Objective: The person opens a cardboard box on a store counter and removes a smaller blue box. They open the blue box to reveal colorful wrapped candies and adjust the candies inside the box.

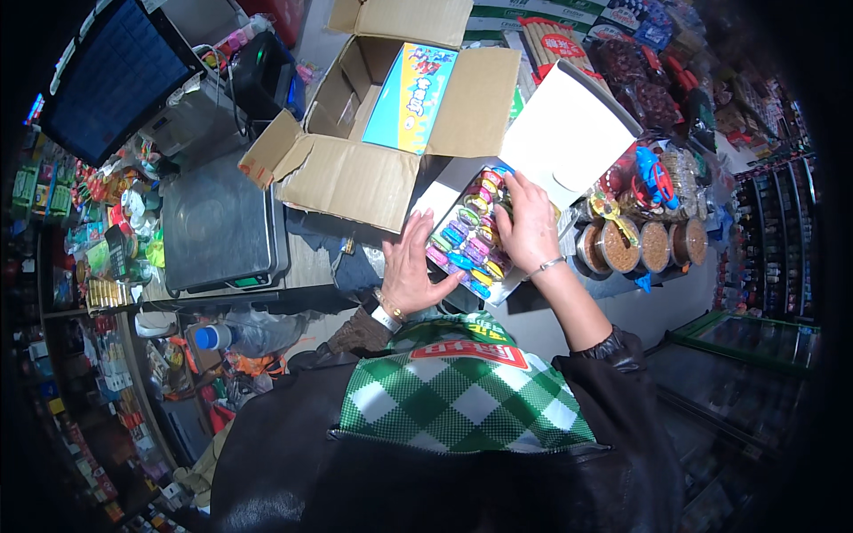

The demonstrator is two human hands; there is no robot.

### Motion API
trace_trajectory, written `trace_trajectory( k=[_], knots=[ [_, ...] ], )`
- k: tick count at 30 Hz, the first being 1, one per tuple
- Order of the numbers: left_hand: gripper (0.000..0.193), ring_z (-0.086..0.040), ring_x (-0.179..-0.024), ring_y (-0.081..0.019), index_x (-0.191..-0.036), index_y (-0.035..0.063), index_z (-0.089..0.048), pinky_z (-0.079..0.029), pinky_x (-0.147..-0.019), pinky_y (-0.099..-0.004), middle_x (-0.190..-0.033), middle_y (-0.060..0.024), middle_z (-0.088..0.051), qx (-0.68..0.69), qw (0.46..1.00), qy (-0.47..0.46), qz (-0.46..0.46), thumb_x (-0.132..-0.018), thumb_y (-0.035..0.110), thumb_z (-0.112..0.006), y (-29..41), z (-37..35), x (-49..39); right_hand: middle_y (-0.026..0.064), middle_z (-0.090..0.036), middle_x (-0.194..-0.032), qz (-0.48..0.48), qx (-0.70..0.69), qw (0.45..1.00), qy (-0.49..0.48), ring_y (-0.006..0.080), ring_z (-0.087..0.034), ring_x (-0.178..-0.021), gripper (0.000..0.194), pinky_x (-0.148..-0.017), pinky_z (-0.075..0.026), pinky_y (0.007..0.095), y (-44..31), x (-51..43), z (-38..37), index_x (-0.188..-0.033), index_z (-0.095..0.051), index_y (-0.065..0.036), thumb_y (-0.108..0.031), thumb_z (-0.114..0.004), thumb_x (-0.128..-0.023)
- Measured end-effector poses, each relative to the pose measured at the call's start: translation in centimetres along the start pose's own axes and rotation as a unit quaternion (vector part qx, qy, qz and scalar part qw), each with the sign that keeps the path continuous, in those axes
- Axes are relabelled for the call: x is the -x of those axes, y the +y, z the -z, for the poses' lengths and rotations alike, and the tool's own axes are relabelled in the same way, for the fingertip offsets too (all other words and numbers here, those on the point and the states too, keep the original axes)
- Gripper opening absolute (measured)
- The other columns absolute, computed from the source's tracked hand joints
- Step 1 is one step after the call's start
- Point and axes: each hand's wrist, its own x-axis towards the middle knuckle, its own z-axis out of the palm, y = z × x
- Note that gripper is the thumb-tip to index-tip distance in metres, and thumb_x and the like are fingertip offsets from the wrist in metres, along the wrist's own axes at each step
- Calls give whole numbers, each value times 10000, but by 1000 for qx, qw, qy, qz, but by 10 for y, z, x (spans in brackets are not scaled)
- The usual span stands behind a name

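An opened display box (pixel 513 283) with a raised white lid (pixel 566 126) lies tilted before me. Rows of small, brightly coloured wrapped items (pixel 466 233) fill it. My left hand (pixel 413 266) lies along the box's left side, thumb spread towards the near items. Over the right side of the rows is my right hand (pixel 530 223), its thumb apart from the fingers and touching the items; the surface under its palm is hidden. Just behind, an open cardboard carton (pixel 350 173) holds a blue and yellow printed box (pixel 410 100).
A flat weighing scale (pixel 223 223) and a monitor (pixel 116 76) stand to the left. Round tubs (pixel 620 246) line the right side, near bagged goods (pixel 640 83). The carton's flaps (pixel 473 100) spread outward. Below the counter, a shelf holds a blue-capped container (pixel 213 337).
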Motion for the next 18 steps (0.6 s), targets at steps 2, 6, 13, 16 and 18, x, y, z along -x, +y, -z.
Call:
trace_trajectory(
  k=[2, 6, 13, 16, 18],
  knots=[
    [993, -301, -1506, -459, -1479, 40, -323, -272, -1113, -672, -1610, -240, -353, 13, 1000, -12, -11, -745, 393, -891, -3, 2, 2, 275, -519, -1435, 19, -19, 999, 28, 435, -505, -1286, 600, -1115, -406, 492, 2, 9, 8, -1426, -528, 1, -181, -706, -883],
    [761, -273, -1526, -462, -1261, 75, -425, -316, -1072, -692, -1622, -270, -326, 63, 996, -47, -36, -757, 405, -890, -14, 9, 3, 283, -403, -1537, 10, -27, 997, -66, 451, -421, -1378, 715, -1158, -357, 492, 7, 40, 28, -1510, -440, -32, -214, -733, -885],
    [638, -339, -1512, -410, -1115, 86, -479, -381, -998, -673, -1621, -219, -369, -17, 996, -70, -57, -761, 424, -889, -20, 4, -1, 304, -386, -1541, 31, -34, 993, -112, 466, -425, -1374, 748, -1161, -366, 495, 13, 62, 41, -1480, -469, -42, -230, -789, -831],
    [685, -358, -1507, -382, -1165, 67, -497, -385, -976, -663, -1611, -197, -396, -27, 997, -65, -17, -745, 433, -896, -16, 5, -2, 278, -408, -1538, 26, -28, 993, -110, 447, -436, -1369, 746, -1153, -382, 482, 13, 62, 46, -1465, -490, -48, -196, -805, -805],
    [735, -370, -1501, -375, -1236, 60, -512, -378, -975, -666, -1605, -189, -404, -34, 997, -74, -18, -738, 440, -896, -14, 8, -2, 249, -473, -1449, 17, -35, 993, -108, 424, -478, -1306, 664, -1108, -409, 472, 11, 64, 50, -1396, -541, -47, -178, -803, -801]
  ],
)
